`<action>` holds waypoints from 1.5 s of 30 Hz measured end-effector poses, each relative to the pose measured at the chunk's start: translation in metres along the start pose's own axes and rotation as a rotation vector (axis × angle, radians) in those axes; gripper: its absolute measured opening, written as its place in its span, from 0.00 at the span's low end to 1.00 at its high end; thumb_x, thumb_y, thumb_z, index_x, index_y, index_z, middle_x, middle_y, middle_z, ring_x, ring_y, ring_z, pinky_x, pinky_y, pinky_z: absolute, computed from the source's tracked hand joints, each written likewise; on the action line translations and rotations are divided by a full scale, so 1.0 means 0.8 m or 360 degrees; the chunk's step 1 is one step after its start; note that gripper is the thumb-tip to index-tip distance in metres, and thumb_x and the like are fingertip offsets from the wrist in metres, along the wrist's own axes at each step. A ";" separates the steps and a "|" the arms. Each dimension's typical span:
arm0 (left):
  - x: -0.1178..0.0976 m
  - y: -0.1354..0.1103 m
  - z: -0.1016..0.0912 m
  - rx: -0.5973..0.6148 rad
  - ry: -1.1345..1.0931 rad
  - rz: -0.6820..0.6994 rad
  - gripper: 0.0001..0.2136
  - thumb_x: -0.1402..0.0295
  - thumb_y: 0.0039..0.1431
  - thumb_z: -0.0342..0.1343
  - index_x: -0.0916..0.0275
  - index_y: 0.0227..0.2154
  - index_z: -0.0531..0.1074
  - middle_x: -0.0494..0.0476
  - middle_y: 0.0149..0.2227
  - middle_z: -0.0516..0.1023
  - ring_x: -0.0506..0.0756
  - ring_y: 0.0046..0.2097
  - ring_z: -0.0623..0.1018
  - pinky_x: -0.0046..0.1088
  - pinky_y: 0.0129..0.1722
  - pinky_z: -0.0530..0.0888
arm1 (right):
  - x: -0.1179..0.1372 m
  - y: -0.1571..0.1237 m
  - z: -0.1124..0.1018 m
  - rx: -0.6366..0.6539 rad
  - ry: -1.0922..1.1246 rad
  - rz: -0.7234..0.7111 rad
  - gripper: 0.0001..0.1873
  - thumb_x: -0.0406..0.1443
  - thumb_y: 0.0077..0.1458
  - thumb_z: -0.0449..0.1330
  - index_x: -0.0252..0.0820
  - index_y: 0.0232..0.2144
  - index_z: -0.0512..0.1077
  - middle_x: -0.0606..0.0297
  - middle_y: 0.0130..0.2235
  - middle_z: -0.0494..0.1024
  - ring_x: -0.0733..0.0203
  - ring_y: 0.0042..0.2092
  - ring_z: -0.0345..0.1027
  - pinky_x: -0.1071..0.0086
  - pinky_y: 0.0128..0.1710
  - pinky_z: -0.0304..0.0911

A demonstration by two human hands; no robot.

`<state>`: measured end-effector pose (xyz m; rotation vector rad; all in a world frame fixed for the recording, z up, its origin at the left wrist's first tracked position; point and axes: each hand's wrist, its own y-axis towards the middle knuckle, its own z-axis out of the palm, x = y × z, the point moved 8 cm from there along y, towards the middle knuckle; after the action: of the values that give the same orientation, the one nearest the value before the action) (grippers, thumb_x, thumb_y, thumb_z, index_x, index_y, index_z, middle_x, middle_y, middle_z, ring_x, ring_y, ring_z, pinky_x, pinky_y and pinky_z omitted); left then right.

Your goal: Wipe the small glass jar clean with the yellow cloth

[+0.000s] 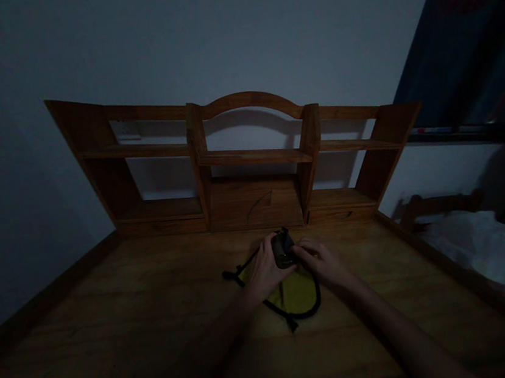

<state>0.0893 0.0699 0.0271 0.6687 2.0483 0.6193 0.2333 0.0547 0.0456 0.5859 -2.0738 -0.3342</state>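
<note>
On the wooden desk lies a flat yellow-green piece with black edging (300,296), perhaps a pouch, with dark tabs or cords at its corners. My left hand (265,273) curls its fingers and thumb around a small dark object (282,251) above it. The object's kind is hard to make out in the dim light; it has a somewhat shiny surface. My right hand (319,260) is closed, its fingertips pinching at the object's right side, where a dark flap-like bit (288,241) shows. The fingers hide part of both things.
A wooden shelf unit (255,157) with several compartments stands along the back of the desk (158,323), against the wall. A thin dark strand (258,203) is in its middle compartment. To the right are a chair back (441,202) and white cloth or plastic (490,249).
</note>
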 end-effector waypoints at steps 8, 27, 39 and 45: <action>-0.041 -0.007 -0.006 0.0024 0.0229 0.0435 0.39 0.63 0.48 0.66 0.60 0.60 0.51 0.66 0.57 0.65 0.63 0.59 0.68 0.45 0.55 0.70 | -0.045 0.000 -0.002 -0.0208 0.0346 0.0389 0.22 0.46 0.51 0.64 0.41 0.44 0.67 0.69 0.28 0.71 0.62 0.29 0.65 0.72 0.28 0.61; -0.050 -0.008 -0.006 0.0183 0.0133 0.0701 0.44 0.66 0.50 0.65 0.61 0.64 0.42 0.68 0.62 0.61 0.61 0.62 0.66 0.44 0.58 0.69 | -0.022 -0.004 0.007 -0.0045 0.0311 0.0209 0.16 0.38 0.55 0.58 0.39 0.45 0.72 0.63 0.38 0.77 0.55 0.39 0.69 0.66 0.41 0.64; -0.059 -0.009 -0.014 0.0212 0.0497 0.0667 0.47 0.69 0.45 0.69 0.57 0.65 0.47 0.66 0.59 0.63 0.64 0.59 0.68 0.41 0.54 0.73 | -0.018 -0.006 -0.007 -0.0184 -0.0003 0.0161 0.12 0.40 0.57 0.57 0.41 0.40 0.74 0.60 0.33 0.78 0.55 0.34 0.69 0.67 0.34 0.63; -0.059 -0.007 -0.014 0.0269 0.0400 0.0622 0.46 0.62 0.52 0.63 0.59 0.66 0.40 0.66 0.62 0.61 0.62 0.62 0.64 0.43 0.60 0.66 | -0.014 -0.007 -0.016 -0.0271 -0.0274 0.0156 0.12 0.40 0.59 0.55 0.40 0.37 0.73 0.60 0.33 0.78 0.56 0.33 0.71 0.68 0.33 0.61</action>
<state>0.1011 0.0325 0.0568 1.1581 2.2361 0.7902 0.2512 0.0561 0.0419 0.3623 -2.2029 -0.5131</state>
